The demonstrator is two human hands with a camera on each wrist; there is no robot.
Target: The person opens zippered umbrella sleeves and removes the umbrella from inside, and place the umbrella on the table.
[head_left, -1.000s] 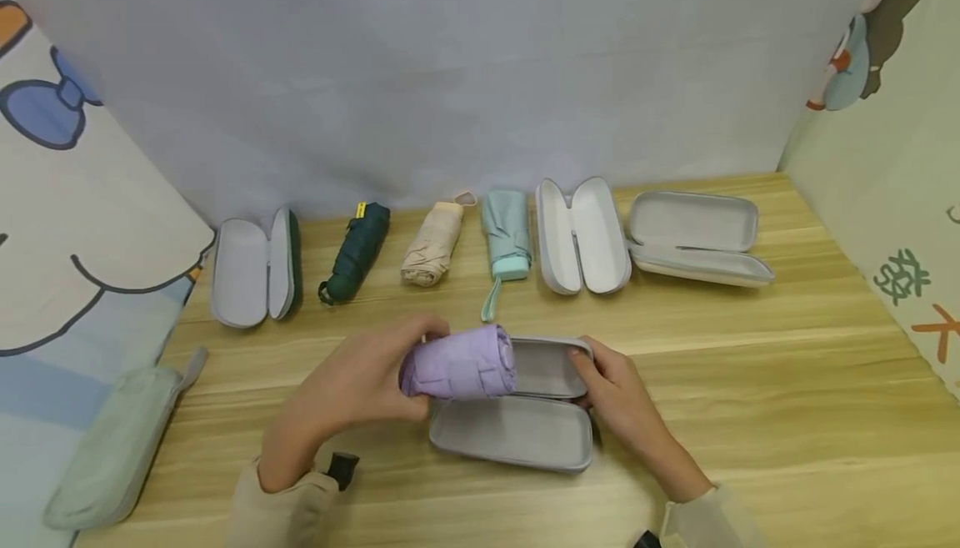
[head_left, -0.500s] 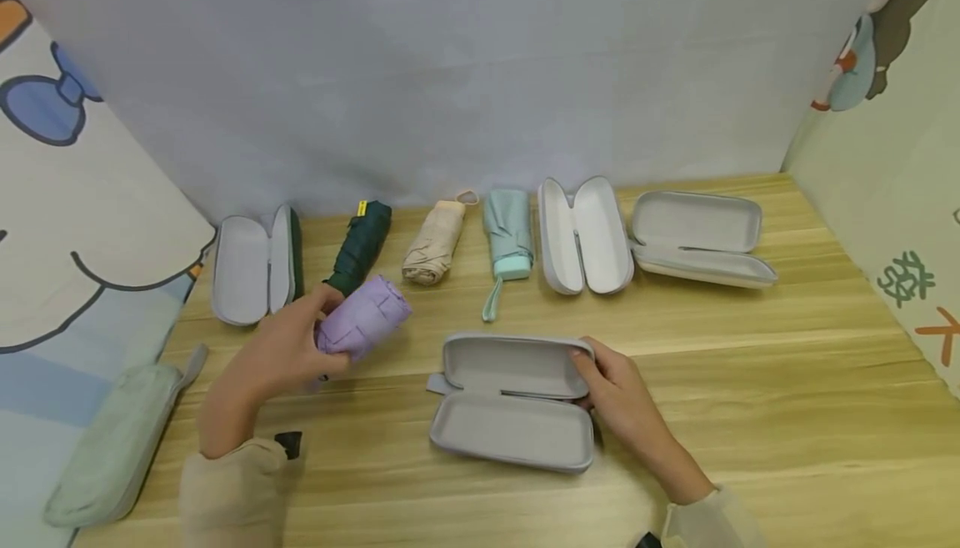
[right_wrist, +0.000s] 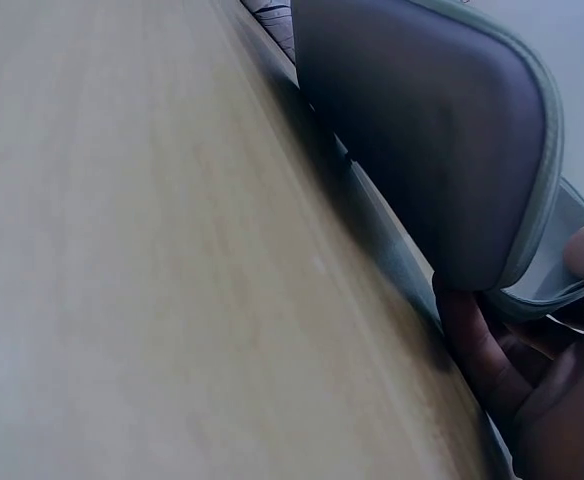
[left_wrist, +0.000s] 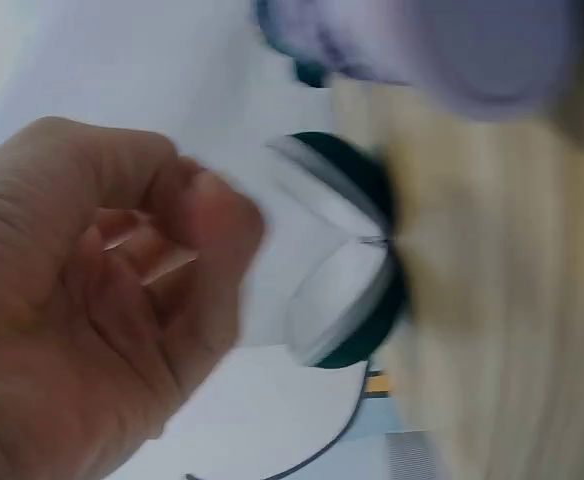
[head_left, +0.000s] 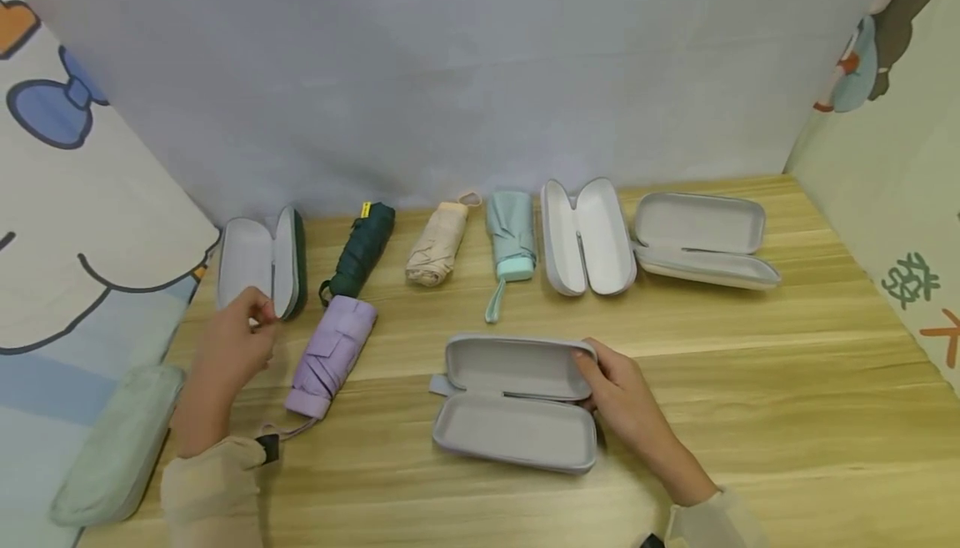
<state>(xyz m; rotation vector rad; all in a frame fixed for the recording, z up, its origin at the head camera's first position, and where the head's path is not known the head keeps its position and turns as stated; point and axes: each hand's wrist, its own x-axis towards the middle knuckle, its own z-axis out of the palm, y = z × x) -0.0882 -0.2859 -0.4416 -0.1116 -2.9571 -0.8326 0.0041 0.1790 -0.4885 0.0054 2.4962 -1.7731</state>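
Observation:
My right hand (head_left: 630,402) grips the right end of an opened grey-lined hard case (head_left: 516,431), thumb inside its upper half. In the right wrist view, fingers reach under the case's dark outer shell (right_wrist: 422,140). My left hand (head_left: 228,352) holds nothing, its fingers loosely curled, just in front of an opened dark green hard case (head_left: 298,260); whether it touches that case I cannot tell. Beside it lies a folded purple umbrella (head_left: 333,356), strap towards me, its far end near a folded dark green umbrella (head_left: 363,249).
A beige folded umbrella (head_left: 437,246) and a mint one (head_left: 512,235) lie along the back. Right of them stand an opened white-lined case (head_left: 587,235) and an opened cream case (head_left: 699,239). At the left edge rests a closed pale green case (head_left: 116,448).
My left hand has carried the purple umbrella leftward from above the grey-lined case, laid it on the table and let go, then moved further left. My right hand has stayed put.

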